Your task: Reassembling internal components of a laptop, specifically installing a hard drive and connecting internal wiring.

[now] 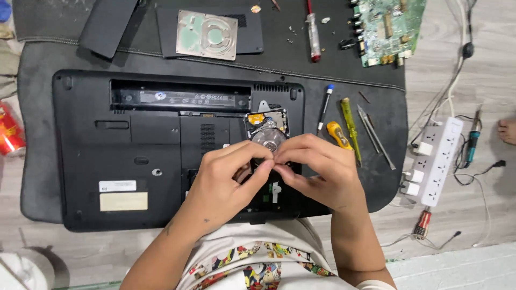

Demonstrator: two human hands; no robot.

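Note:
An upturned black laptop (123, 156) lies on a dark mat (387, 118). On its underside sits an opened hard drive (267, 129) with a shiny platter showing. My left hand (228, 180) and my right hand (320, 169) meet over the near edge of the drive, fingertips pinched together on it. What lies between the fingertips is hidden. A silver drive cover plate (207, 35) rests on a black panel at the back.
Screwdrivers (344, 129), tweezers (375, 137) and a blue-tipped tool (324, 107) lie right of the laptop. A green circuit board (387, 27) and red-handled screwdriver (312, 32) sit at the back. A white power strip (435, 161) with plugs lies on the floor, right.

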